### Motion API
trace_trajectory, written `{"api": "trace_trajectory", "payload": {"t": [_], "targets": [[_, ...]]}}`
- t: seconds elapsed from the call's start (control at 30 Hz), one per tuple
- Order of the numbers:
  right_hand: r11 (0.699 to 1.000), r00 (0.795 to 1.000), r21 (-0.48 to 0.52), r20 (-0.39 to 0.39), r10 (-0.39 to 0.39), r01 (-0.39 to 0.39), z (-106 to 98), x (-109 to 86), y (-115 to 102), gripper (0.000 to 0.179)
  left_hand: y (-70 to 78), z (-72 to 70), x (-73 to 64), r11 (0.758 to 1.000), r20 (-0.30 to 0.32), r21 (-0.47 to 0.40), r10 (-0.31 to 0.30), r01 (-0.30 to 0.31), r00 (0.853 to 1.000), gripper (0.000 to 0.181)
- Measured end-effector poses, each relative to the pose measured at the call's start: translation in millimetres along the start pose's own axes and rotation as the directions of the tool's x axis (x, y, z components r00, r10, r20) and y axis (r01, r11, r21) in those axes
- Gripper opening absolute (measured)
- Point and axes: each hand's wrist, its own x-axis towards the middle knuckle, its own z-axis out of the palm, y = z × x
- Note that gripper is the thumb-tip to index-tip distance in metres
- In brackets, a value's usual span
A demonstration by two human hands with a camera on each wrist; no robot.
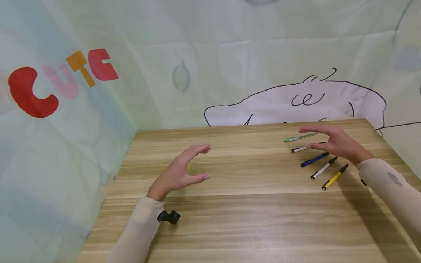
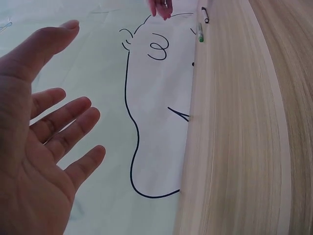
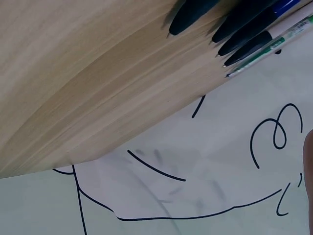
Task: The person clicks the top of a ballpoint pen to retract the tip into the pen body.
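Several pens lie side by side on the wooden table at the right in the head view: a green one (image 1: 292,139), a white one with black ends (image 1: 299,149), a blue one (image 1: 314,160), another white one (image 1: 323,169) and a yellow one (image 1: 334,178). My right hand (image 1: 340,143) hovers above the far pens, thumb and fingers spread apart, overlapping some of them in this view. Over the left half of the table hangs my left hand (image 1: 177,171), holding nothing, its thumb parted from the relaxed fingers. Dark pen tips (image 3: 244,39) show in the right wrist view.
The wooden table (image 1: 230,219) ends at the back against a pale cloth backdrop (image 1: 213,65) with a line drawing. Colourful letters mark the cloth on the left. A small black object (image 1: 363,182) shows beside the right sleeve; a black device (image 1: 171,217) sits at the left wrist.
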Motion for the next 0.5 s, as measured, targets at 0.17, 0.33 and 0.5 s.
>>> {"api": "trace_trajectory", "payload": {"t": [0.17, 0.33, 0.5], "targets": [[0.998, 0.998, 0.008, 0.020, 0.062, -0.062, 1.0, 3.9, 8.1, 0.062, -0.2, -0.4, -0.9, 1.000, 0.002, 0.004, -0.007, 0.007, 1.000, 0.087], [0.998, 0.998, 0.008, 0.034, 0.056, -0.057, 3.5, 10.7, 20.8, 0.060, -0.7, -1.7, -1.3, 1.000, 0.002, 0.001, 0.000, 0.000, 1.000, 0.087], [0.997, 0.996, -0.036, 0.058, 0.072, -0.070, 5.6, 18.4, 31.3, 0.061, 0.1, -2.7, -1.7, 1.000, -0.001, 0.007, 0.006, -0.006, 1.000, 0.086]]}}
